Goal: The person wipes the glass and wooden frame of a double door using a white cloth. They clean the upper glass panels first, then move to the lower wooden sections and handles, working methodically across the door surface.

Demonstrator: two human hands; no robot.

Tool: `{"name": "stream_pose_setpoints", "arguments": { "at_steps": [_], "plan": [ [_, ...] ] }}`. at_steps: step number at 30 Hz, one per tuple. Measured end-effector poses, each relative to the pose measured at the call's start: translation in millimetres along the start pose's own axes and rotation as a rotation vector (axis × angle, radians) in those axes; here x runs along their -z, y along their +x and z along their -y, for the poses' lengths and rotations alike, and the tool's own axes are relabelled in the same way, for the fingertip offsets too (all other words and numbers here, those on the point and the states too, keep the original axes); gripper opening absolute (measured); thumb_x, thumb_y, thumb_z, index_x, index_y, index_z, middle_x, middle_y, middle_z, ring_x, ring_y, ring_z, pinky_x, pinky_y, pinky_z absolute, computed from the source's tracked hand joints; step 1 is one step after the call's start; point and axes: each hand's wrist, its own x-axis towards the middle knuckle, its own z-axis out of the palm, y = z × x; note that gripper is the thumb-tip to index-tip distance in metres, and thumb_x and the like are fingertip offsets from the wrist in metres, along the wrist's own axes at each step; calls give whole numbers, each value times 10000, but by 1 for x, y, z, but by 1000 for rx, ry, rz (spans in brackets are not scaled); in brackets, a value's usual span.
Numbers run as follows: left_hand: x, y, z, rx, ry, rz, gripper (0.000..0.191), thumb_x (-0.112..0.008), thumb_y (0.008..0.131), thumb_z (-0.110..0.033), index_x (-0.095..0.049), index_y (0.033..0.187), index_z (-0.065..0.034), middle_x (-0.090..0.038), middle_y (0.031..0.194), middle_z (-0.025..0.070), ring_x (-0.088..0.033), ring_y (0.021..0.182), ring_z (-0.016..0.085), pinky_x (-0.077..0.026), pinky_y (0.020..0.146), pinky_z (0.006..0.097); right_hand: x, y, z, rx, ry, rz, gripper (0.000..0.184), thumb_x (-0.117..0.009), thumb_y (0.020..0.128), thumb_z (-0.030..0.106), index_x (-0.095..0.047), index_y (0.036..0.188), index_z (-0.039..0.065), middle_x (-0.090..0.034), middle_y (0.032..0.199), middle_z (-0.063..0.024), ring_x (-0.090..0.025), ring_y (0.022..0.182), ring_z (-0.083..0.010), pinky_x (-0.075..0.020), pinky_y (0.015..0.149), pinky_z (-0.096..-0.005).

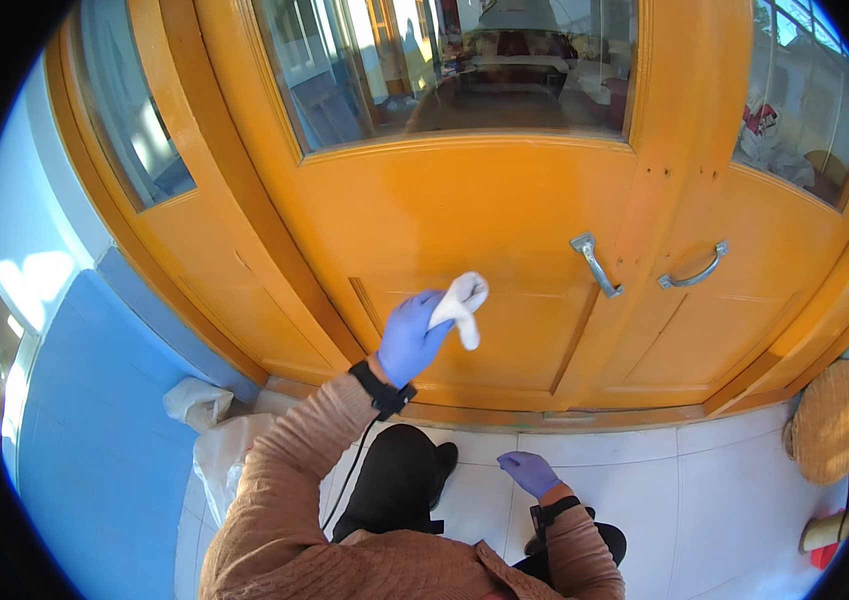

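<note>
My left hand (pixel 412 337), in a thin purple glove, grips a folded white cloth (pixel 462 306). It is raised in front of the lower panel of an orange wooden door (pixel 469 217); whether the cloth touches the wood I cannot tell. Lower down, over the tiled floor, my right hand (pixel 531 474) wears a matching glove. Its fingers are curled together, with nothing visible in them. A metal pull handle (pixel 597 265) is fixed to this door leaf, right of the cloth. The neighbouring leaf bears a second, curved handle (pixel 696 268).
A glass pane (pixel 454 90) fills the door's upper part and carries reflections. Blue wall (pixel 109 405) stands at left, with white plastic bags (pixel 225 457) at its foot. A round wooden board (pixel 834 424) leans at right. Pale tiles (pixel 604 495) form the floor.
</note>
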Motion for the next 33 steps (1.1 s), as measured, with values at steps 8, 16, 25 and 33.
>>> {"name": "stream_pose_setpoints", "arguments": {
  "at_steps": [8, 16, 25, 33],
  "plan": [
    [-8, -189, 46, 744, -530, 195, 265, -557, 977, -211, -581, 1150, -12, -622, 973, 57, -590, 916, 120, -482, 806, 271, 227, 59, 183, 475, 46, -871, 174, -644, 875, 33, -672, 1046, 13, -671, 977, -74, -619, 909, -145, -492, 823, -282],
    [-5, -223, 45, 722, -878, 89, 340, -544, 993, -243, -553, 1224, 6, -618, 1072, 48, -589, 940, 122, -477, 831, 257, 312, 127, 288, 495, -513, -1059, 386, -758, 768, 150, -665, 1142, 125, -636, 911, -91, -622, 868, -238, -503, 797, -336],
    [-1, -239, 59, 599, -816, 177, 368, -522, 995, -205, -519, 1286, 21, -614, 1124, 64, -586, 1033, 157, -454, 918, 291, 309, 148, 299, 469, -823, -1093, 186, -716, 795, 204, -723, 968, 136, -649, 878, -64, -618, 825, -256, -496, 748, -357],
    [2, -245, 60, 609, -754, 175, 356, -529, 995, -250, -555, 1230, 15, -631, 1100, 85, -600, 1017, 178, -458, 911, 303, 312, 151, 308, 460, -990, -1147, 87, -685, 820, 203, -684, 847, 121, -635, 836, -78, -619, 785, -278, -496, 703, -391]
  ]
}}
